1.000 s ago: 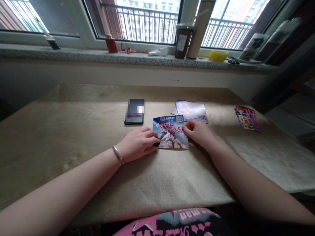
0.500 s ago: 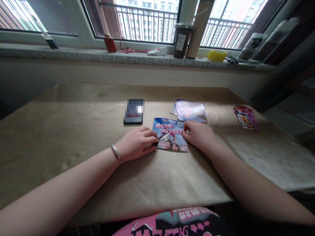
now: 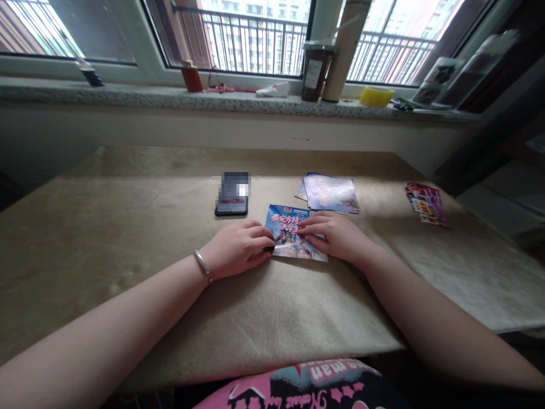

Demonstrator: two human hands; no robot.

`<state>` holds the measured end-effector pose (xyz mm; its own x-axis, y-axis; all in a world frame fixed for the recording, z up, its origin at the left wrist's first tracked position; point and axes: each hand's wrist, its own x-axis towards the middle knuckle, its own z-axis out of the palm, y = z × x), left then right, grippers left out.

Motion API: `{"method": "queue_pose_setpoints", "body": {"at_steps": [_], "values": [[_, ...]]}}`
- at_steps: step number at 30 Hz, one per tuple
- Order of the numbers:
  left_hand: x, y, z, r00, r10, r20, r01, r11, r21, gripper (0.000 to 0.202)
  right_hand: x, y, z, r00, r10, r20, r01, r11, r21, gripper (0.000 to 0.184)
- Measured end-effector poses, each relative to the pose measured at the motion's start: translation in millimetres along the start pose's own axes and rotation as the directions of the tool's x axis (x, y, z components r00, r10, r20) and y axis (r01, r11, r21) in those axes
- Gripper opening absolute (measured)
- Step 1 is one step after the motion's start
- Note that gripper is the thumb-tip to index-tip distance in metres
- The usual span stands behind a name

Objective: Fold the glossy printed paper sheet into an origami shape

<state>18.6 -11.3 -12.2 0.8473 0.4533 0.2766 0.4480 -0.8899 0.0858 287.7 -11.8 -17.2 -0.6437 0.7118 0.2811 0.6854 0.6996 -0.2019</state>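
A small blue folded flyer (image 3: 284,226) with red lettering lies on the beige felt mat (image 3: 213,307) in front of me. My left hand (image 3: 238,247), a silver bangle on its wrist, rests curled on the flyer's left edge, fingertips pressing it down. My right hand (image 3: 332,234) lies flat over the flyer's right half, fingers stretched out to the left across the print.
A dark phone (image 3: 232,196) lies just behind the flyer. A stack of purple flyers (image 3: 330,192) sits to the right of it, and a red flyer (image 3: 426,203) lies further right. The windowsill (image 3: 128,96) holds cups, a red tin and a yellow bowl.
My right hand has moved from the flyer's right edge, where its fingers were bunched, to lie flat across it with fingers spread leftward. The left hand stays put.
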Motion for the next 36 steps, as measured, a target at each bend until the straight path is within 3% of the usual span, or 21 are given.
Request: {"method": "queue_pose_setpoints", "body": {"at_steps": [11, 29, 36], "values": [[0, -1, -0.4, 1.000, -0.002, -0.005, 0.002, 1.000, -0.026, 0.023, -5, 18, -2, 0.983, 0.182, -0.013, -0.180, 0.958, -0.224, 0.033], [-8, -19, -3.7, 0.998, -0.056, -0.007, 0.056, 0.997, 0.045, 0.022, -8, 21, -5, 0.999, 0.044, -0.012, -0.044, 0.998, -0.044, 0.023], [-11, -24, 0.2, 0.997, -0.073, -0.012, 0.074, 0.993, 0.094, 0.022, -8, 22, -5, 0.998, 0.054, 0.024, -0.054, 0.998, -0.014, 0.022]]}}
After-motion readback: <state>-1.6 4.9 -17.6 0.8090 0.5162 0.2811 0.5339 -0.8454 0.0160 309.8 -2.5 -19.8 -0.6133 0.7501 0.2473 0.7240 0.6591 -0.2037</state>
